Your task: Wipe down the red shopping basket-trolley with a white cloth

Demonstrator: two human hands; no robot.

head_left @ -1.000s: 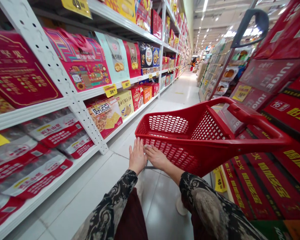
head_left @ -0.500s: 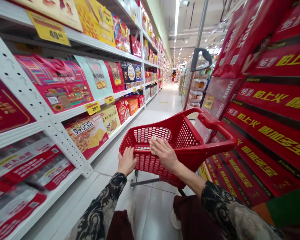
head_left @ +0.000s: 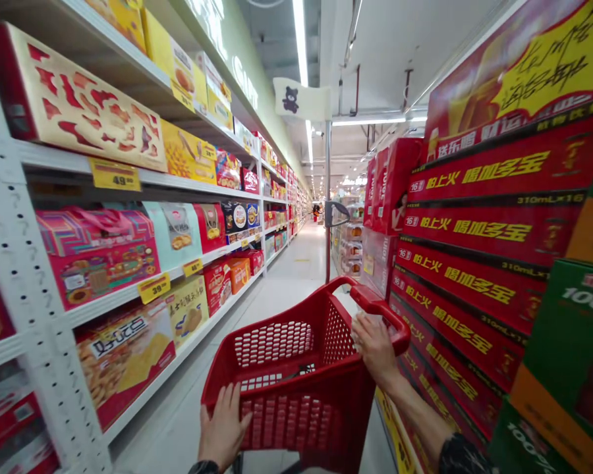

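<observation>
A red plastic shopping basket on wheels stands tilted in the aisle right before me. My left hand lies against its near left corner, fingers stretched flat up to the rim. My right hand rests on the basket's red handle at the right, fingers together over a small pale cloth pressed to the handle. Nothing shows inside the basket.
White shelving on the left holds boxed snacks with yellow price tags. Stacked red drink cartons wall the right side, close to the basket. A grey pole stands ahead. The pale aisle floor runs straight on.
The view has risen. My right hand with the cloth moved from the basket's near rim over to its handle. My left hand stays at the near left corner.
</observation>
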